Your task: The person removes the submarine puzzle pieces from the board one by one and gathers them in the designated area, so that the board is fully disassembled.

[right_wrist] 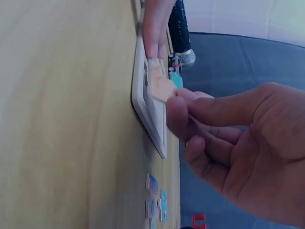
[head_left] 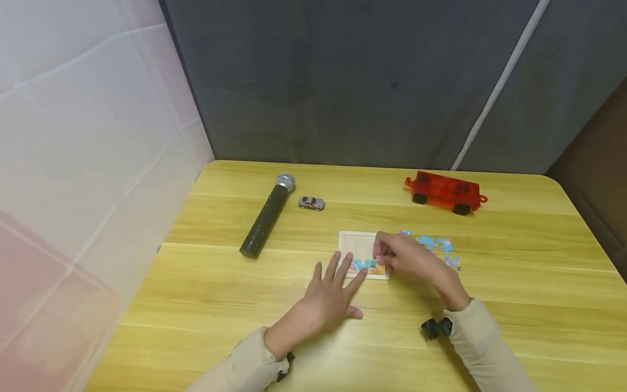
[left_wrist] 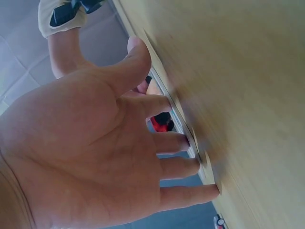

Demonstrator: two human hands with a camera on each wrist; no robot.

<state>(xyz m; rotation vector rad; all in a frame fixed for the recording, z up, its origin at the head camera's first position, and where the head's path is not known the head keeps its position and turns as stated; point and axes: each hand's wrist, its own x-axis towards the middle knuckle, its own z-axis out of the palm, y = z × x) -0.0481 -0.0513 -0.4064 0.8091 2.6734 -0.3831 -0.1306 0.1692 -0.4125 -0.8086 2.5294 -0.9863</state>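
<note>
A small white-framed puzzle tray [head_left: 356, 244] lies mid-table, with a few coloured pieces in its near edge. My left hand [head_left: 338, 277] lies flat, its spread straight fingers [left_wrist: 190, 167] touching the tray's near-left edge [left_wrist: 208, 168]. My right hand [head_left: 381, 255] reaches in from the right and pinches a peach and teal puzzle piece [right_wrist: 159, 87] between thumb and fingers, holding it against the tray [right_wrist: 145, 112]. Several loose blue puzzle pieces [head_left: 436, 245] lie just right of the tray; the same pieces [right_wrist: 155, 205] show in the right wrist view.
A black microphone [head_left: 266, 215] with a silver head lies at the left, a small silver toy car [head_left: 311, 203] beside it. A red translucent toy wagon [head_left: 444, 192] stands at the far right. A white curtain hangs left, a grey backdrop behind the table.
</note>
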